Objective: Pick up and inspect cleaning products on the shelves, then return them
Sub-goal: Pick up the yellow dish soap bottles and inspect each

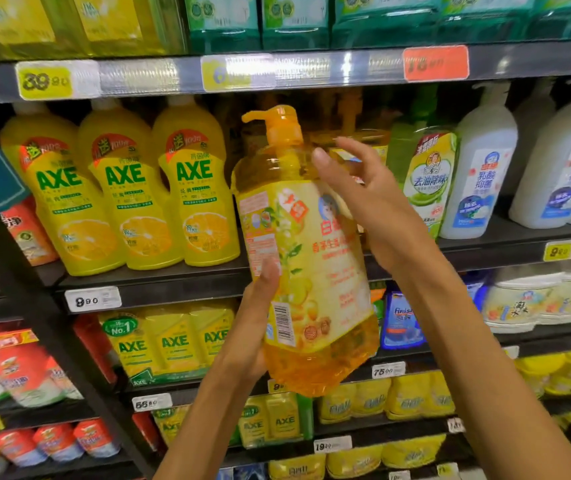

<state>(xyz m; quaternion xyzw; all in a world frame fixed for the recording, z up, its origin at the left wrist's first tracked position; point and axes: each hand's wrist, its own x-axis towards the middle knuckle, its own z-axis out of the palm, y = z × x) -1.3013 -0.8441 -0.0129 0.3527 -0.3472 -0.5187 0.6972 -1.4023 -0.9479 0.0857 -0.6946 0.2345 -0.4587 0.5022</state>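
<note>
Supermarket shelves [159, 289] of dish soap form the backdrop as the orange pump bottle [306, 258] is held near, cupped low by the left hand [251, 327] and steadied by the loose-fingered right hand [363, 199]; support underneath is best maintained during turning.

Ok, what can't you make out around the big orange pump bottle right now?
Head view only:
- Large clear orange pump bottle: small label print blurred; right side hidden by right hand.
- Left hand: fingers hidden behind bottle.
- Shelf gap behind: covered by bottle.
- Orange price tag: blurred.
</note>
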